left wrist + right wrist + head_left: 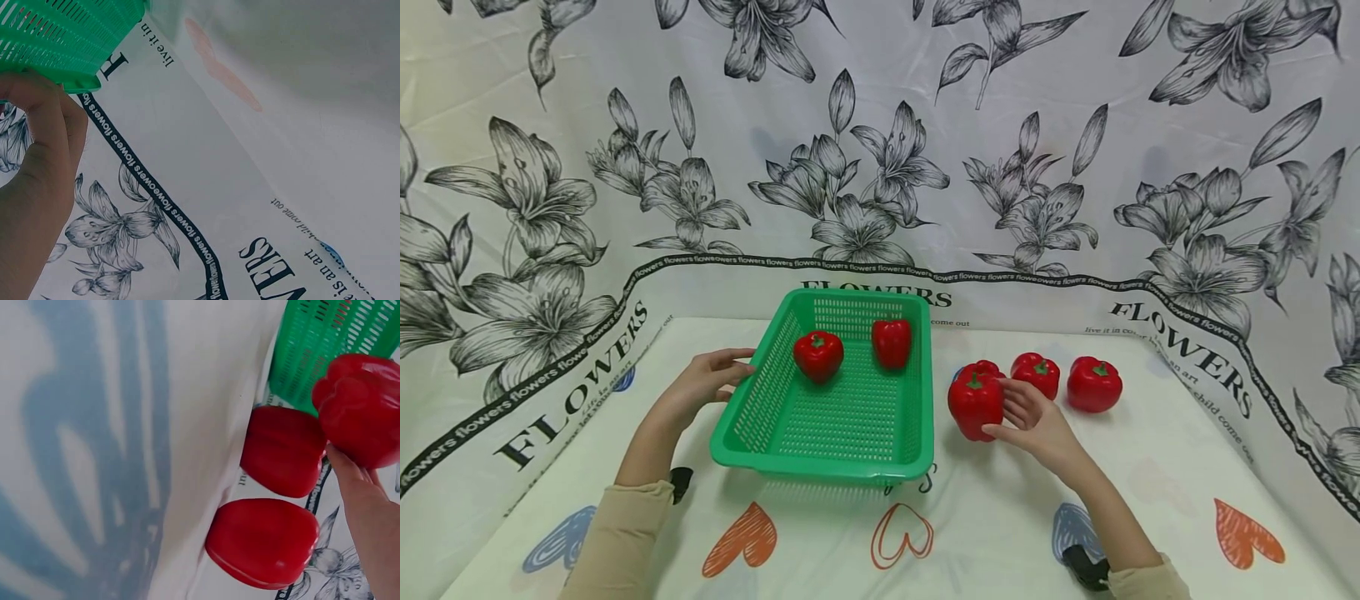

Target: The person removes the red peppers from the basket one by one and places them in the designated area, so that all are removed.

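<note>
though apart, both hands [700, 381] [1039, 423] forward

- Under everything before me lies a pale tablecloth [1000, 517].
- At the far side I face a white backdrop [643, 58], printed with grey-black lilies [688, 200].
- A narrow black band [1075, 281] of small white lettering runs across it, sloping nearer at left and right.
- I can read big dark "FLOWERS" lettering [572, 387] on the left, on the right and, partly hidden, far middle.
- Near me are printed hearts: a blue heart [560, 540] at left, a filled orange heart [741, 540] and an outlined heart [902, 537] towards the middle, a second blue heart [1072, 533] and a second orange heart [1247, 533] at right.
</note>
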The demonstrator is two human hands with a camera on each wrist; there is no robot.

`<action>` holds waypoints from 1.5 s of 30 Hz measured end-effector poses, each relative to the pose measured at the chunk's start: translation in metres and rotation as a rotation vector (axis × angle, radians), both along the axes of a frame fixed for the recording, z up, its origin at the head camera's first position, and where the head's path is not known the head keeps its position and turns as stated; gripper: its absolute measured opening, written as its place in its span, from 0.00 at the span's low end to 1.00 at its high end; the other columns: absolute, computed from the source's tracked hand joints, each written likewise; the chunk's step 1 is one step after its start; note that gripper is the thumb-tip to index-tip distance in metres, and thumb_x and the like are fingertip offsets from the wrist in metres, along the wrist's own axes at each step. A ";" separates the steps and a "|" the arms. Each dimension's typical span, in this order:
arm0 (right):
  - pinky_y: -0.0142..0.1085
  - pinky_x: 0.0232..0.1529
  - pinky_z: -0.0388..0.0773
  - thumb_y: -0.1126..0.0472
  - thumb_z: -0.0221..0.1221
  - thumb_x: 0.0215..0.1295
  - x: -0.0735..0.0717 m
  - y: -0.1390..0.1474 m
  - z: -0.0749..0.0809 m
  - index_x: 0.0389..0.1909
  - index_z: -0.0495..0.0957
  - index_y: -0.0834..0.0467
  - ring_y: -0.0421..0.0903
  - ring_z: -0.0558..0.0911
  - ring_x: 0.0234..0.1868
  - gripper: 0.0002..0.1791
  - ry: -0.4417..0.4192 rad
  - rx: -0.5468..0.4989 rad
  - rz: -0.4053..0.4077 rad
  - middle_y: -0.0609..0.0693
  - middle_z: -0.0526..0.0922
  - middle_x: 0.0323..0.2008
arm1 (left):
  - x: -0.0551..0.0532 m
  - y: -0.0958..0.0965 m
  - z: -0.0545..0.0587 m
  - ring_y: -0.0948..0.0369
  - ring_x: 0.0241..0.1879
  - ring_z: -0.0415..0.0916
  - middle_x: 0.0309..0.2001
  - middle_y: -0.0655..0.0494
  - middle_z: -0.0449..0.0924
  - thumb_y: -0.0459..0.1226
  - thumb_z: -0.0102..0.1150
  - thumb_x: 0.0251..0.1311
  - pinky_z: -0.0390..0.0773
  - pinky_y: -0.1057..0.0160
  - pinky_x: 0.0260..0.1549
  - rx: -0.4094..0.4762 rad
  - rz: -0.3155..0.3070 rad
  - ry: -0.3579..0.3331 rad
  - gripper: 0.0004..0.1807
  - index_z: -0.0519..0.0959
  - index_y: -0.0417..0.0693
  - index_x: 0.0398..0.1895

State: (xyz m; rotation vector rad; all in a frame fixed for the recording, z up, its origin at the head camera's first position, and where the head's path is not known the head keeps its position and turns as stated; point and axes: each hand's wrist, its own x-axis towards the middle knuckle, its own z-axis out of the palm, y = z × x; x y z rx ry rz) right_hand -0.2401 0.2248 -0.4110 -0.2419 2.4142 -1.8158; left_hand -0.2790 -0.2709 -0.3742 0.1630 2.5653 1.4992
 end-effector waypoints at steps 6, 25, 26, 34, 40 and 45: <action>0.38 0.59 0.77 0.59 0.70 0.56 -0.003 0.006 -0.003 0.71 0.57 0.57 0.63 0.62 0.73 0.44 -0.053 0.014 0.050 0.62 0.61 0.72 | 0.000 -0.001 -0.001 0.66 0.44 0.76 0.58 0.40 0.76 0.46 0.50 0.71 0.79 0.53 0.51 -0.008 0.001 -0.001 0.32 0.60 0.41 0.73; 0.41 0.63 0.73 0.62 0.71 0.53 -0.007 0.016 -0.012 0.68 0.58 0.60 0.66 0.61 0.72 0.44 -0.092 0.061 0.159 0.64 0.64 0.69 | 0.001 -0.001 0.000 0.67 0.42 0.78 0.54 0.44 0.78 0.47 0.51 0.71 0.80 0.55 0.50 -0.011 0.004 0.002 0.32 0.61 0.40 0.73; 0.41 0.63 0.73 0.62 0.71 0.53 -0.007 0.016 -0.012 0.68 0.58 0.60 0.66 0.61 0.72 0.44 -0.094 0.065 0.157 0.64 0.64 0.69 | 0.001 -0.001 0.000 0.67 0.42 0.77 0.54 0.44 0.78 0.47 0.51 0.71 0.80 0.54 0.50 -0.013 0.007 0.004 0.32 0.61 0.40 0.72; 0.42 0.63 0.73 0.61 0.71 0.54 -0.007 0.019 -0.011 0.69 0.57 0.60 0.65 0.62 0.72 0.44 -0.088 0.095 0.154 0.64 0.65 0.69 | -0.001 -0.001 -0.001 0.66 0.43 0.77 0.51 0.50 0.79 0.47 0.51 0.71 0.80 0.55 0.49 -0.028 0.014 0.009 0.32 0.61 0.40 0.72; 0.45 0.63 0.73 0.58 0.71 0.54 -0.007 0.026 -0.009 0.70 0.56 0.60 0.66 0.61 0.72 0.46 -0.085 0.137 0.153 0.64 0.64 0.69 | -0.001 -0.002 -0.001 0.66 0.43 0.77 0.55 0.42 0.78 0.47 0.51 0.71 0.79 0.52 0.51 -0.014 -0.001 0.009 0.33 0.61 0.40 0.73; 0.51 0.64 0.71 0.59 0.72 0.53 -0.004 0.030 -0.007 0.70 0.55 0.62 0.68 0.60 0.72 0.48 -0.059 0.187 0.151 0.66 0.63 0.69 | -0.001 -0.002 0.000 0.66 0.43 0.77 0.52 0.46 0.79 0.48 0.51 0.71 0.79 0.54 0.50 -0.021 0.011 0.005 0.32 0.61 0.42 0.73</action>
